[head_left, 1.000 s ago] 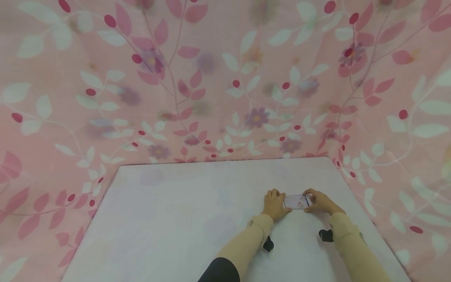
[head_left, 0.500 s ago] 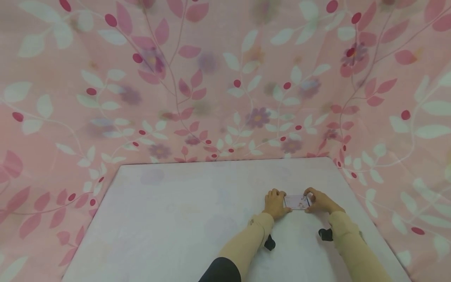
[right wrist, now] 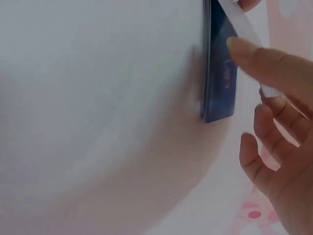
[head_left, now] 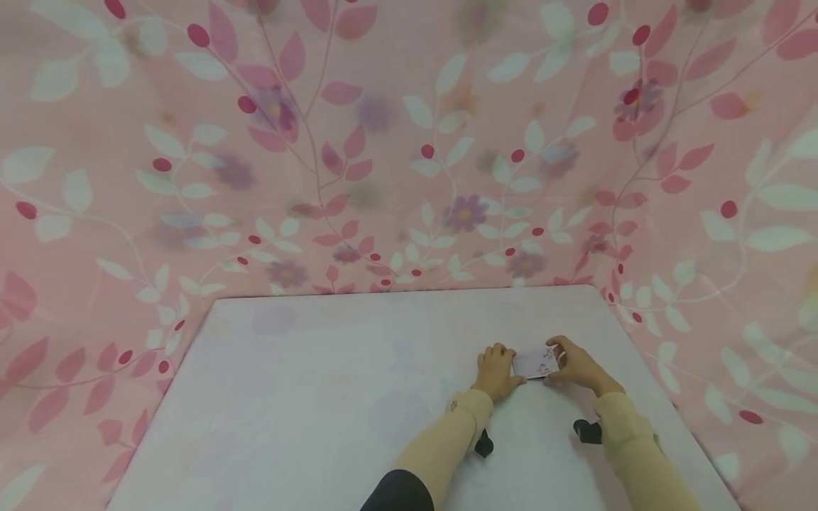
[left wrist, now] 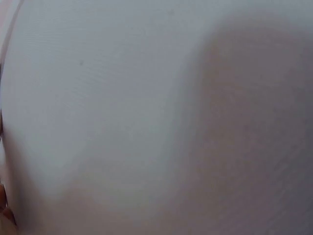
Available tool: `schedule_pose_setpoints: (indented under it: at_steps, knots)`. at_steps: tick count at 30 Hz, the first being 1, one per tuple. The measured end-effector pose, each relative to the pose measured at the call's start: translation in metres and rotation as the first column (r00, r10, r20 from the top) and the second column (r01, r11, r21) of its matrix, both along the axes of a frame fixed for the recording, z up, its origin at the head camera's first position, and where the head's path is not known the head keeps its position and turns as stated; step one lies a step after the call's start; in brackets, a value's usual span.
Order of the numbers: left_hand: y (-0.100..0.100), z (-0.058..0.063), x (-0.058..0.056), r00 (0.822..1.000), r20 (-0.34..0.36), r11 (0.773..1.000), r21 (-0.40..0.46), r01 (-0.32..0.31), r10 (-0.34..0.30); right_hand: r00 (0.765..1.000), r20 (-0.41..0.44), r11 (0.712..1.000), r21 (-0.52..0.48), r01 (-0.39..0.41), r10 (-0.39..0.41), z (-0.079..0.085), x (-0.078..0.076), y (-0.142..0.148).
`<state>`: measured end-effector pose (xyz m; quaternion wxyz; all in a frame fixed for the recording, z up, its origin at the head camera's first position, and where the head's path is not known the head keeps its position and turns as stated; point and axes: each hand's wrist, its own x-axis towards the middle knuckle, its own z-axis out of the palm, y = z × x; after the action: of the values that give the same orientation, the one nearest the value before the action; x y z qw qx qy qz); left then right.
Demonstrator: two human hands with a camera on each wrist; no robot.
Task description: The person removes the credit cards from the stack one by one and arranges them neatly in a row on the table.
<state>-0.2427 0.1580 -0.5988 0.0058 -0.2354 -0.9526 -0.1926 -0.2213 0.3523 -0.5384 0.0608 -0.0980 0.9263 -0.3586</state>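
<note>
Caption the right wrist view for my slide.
Right hand pinches a flat white strip beside a dark blue, glossy rectangular object.

Glossy dark-blue slab (right wrist: 221,100), smooth whitish sheet (right wrist: 240,22), matt white tabletop (head_left: 319,376), beige cloth sleeves (head_left: 437,440)

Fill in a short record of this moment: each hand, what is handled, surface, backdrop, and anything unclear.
left hand: left hand grips the left end of the pale sheet
right hand: right hand pinches the sheet's right end
handled: pale printed sheet, its right end angled away from a dark blue flat piece
surface: white table
backdrop: pink floral cloth or wall covering
unclear: left fingers mostly outside the left wrist view
</note>
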Motion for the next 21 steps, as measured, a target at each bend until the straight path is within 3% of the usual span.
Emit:
schedule_pose_setpoints:
  at_steps: [7,13,17,21]
  knots:
    - [-0.005,0.001,-0.004,1.0,0.01,1.0,0.025,0.013,-0.014,0.997,-0.054,0.998,0.021,-0.059,0.06,0.011,-0.002,-0.003]
    - [-0.011,0.011,-0.007,0.991,0.121,0.996,0.068,0.051,-0.058,0.999,-0.038,0.998,0.049,-0.024,0.026,0.01,0.002,-0.002]
    - [-0.019,0.021,-0.011,0.972,0.201,0.98,0.179,0.084,-0.12,1.0,-0.006,0.998,0.056,0.027,-0.027,0.007,0.007,-0.004]
    - [-0.028,0.04,-0.015,0.959,0.201,0.953,0.266,0.144,-0.201,0.998,-0.052,0.999,0.032,0.024,-0.022,0.006,0.015,-0.006]
